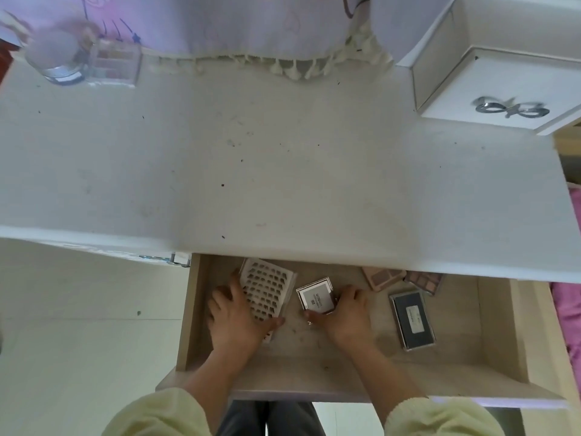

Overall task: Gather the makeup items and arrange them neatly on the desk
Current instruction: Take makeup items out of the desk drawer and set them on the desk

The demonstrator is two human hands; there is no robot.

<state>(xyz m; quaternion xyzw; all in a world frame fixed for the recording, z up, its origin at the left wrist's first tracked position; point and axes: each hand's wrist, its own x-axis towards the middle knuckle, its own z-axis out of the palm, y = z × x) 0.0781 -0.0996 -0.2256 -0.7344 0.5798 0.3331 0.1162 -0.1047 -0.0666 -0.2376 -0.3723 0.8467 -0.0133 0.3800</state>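
White desk [283,168], upper left of frame: jar [58,58] and clear palette [114,62] already set out. Lower centre, the wooden drawer [185,313] is open and I'm mid-gather. My left hand [234,313] curls round the lash tray [265,291]; my right hand [342,313] pinches the square compact [316,297]. Further right in the drawer lie a pink palette [382,276], a second palette [424,281] and a dark case [412,319]. Next, I judge: lift both out and place them beside the jar.

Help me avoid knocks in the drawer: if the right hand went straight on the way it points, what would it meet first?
The right hand grips the silver-rimmed square case; beyond it, probably the false-lash tray held by the left hand. Depth unclear.
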